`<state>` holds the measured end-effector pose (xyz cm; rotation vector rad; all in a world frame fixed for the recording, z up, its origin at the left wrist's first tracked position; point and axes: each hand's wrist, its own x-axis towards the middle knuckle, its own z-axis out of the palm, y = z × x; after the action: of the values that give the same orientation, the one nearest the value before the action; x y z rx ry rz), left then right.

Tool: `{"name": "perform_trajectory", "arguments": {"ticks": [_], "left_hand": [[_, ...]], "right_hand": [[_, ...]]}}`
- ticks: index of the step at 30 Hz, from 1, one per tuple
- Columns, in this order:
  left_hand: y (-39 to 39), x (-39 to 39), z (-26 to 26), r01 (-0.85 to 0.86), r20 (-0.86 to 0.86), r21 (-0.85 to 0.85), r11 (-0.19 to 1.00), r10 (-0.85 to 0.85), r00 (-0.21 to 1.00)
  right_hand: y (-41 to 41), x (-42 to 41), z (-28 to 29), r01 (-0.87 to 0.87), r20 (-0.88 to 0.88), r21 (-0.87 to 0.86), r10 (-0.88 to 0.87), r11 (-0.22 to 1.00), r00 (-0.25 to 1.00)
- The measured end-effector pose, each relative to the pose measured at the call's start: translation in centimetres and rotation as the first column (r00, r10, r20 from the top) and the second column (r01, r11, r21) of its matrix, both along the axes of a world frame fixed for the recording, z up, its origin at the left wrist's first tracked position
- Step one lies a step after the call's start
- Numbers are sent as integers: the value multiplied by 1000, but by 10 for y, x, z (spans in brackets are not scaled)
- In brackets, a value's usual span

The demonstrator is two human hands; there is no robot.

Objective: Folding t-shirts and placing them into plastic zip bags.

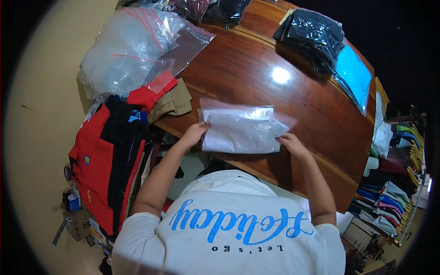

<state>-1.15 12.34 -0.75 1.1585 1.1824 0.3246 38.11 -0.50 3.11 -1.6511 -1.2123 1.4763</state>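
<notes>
A folded white garment in a clear plastic bag (240, 132) lies at the near edge of the wooden table (237, 62). My left hand (197, 132) grips the bag's left side, thumb on top. At the opposite side, my right hand (290, 142) pinches the edge of the plastic. The bag's upper edge is slightly blurred and spreads beyond the garment. Just left of the bag, a khaki folded cloth (175, 99) and a red one (154, 89) lie at the table's edge.
Empty clear bags with red strips (127, 51) are heaped at the upper left. Red and black garments (99, 165) hang or lie piled below them. Bagged black clothing (311, 34) and a bagged blue item (354, 75) occupy the far right. Clothes on hangers (388, 206) stand beyond the table.
</notes>
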Motion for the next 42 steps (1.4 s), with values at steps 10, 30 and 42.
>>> {"name": "perform_trajectory", "arguments": {"ticks": [10,30,42], "left_hand": [[-38,8,3,-289,-71,486,825,367,928],[-9,73,20,626,-739,620,473,83,669],[-3,75,21,602,-724,611,514,53,688]], "right_hand": [[15,-60,-30,428,179,304,-492,851,852],[74,-116,-14,-437,858,336,-80,834,508],[78,-120,-12,-423,884,248,-25,871,466]]}}
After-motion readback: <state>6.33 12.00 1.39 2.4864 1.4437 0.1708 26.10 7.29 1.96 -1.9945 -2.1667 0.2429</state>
